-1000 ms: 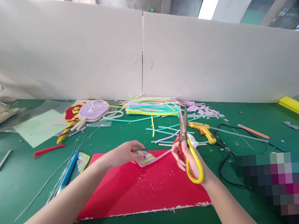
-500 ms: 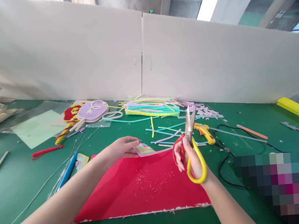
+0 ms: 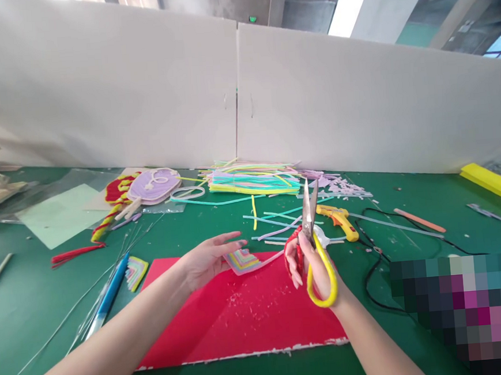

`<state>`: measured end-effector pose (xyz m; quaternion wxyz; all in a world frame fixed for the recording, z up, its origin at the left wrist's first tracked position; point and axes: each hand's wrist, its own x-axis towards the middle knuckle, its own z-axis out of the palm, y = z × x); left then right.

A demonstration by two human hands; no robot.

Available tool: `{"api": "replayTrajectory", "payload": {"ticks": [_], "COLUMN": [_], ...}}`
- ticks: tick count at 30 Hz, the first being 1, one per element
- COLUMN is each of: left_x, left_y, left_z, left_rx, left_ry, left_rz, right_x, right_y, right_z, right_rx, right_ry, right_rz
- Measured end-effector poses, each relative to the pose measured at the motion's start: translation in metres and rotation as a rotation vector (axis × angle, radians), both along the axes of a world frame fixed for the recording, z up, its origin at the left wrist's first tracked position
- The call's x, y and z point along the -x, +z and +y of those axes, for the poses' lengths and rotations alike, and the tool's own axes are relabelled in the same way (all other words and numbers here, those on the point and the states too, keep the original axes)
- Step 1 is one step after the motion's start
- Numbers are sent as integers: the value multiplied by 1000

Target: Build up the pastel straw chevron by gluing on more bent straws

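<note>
My left hand [image 3: 207,263] pinches the edge of a fan-shaped piece of pastel pipe cleaners [image 3: 243,261], striped pink, yellow, blue and lilac. From its lower edge a loose pink strand [image 3: 271,260] runs toward my right hand [image 3: 320,268]; whether the fingers touch its far end is hidden. That hand holds scissors [image 3: 308,217] with one red and one yellow handle loop, blades pointing up and slightly apart. Both hands are above a red sheet [image 3: 239,321] sprinkled with small fibre bits.
A bundle of pastel pipe cleaners [image 3: 254,182] lies by the white partition [image 3: 160,90]. Right of it are a yellow glue gun [image 3: 338,220] and black cable. On the left are a second striped piece [image 3: 136,273], a blue pen-like tool [image 3: 113,288] and a lilac fuzzy fan shape [image 3: 152,186].
The striped piece and its strand are slightly lower, and the strand now sags in a curve. My left fingers have spread more; the scissors have shifted a little left.
</note>
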<state>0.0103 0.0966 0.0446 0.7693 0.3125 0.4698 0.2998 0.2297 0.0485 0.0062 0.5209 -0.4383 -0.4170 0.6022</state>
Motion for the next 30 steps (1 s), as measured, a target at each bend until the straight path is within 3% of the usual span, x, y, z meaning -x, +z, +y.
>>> {"api": "replayTrajectory", "payload": {"ticks": [3,6,9,12,15,27,30], "left_x": [4,9,9,9,10,8,6], "left_y": [-4,-8,-11,-14,-12,18,22], "left_z": [2,4,4,5,8,-2,-4], "left_rx": [-76,-273,-446,-506,-478,-455,-380], "left_ry": [-145,-371,-492,-497,-469,-410,-329], "left_rz": [104,329,536,609,542,354,229], "right_x": [0,0,0,2,4,4,4], "right_y": [0,-1,1,5,11,22,22], "right_z": [0,1,0,-2,-5,-11,-10], "right_rx": [4,2,-5,-14,-21,-191,-191], "right_ry": [-2,-9,-20,-10,18,94,23], "right_rz": [-1,2,-10,-72,-157,-435,-440]}}
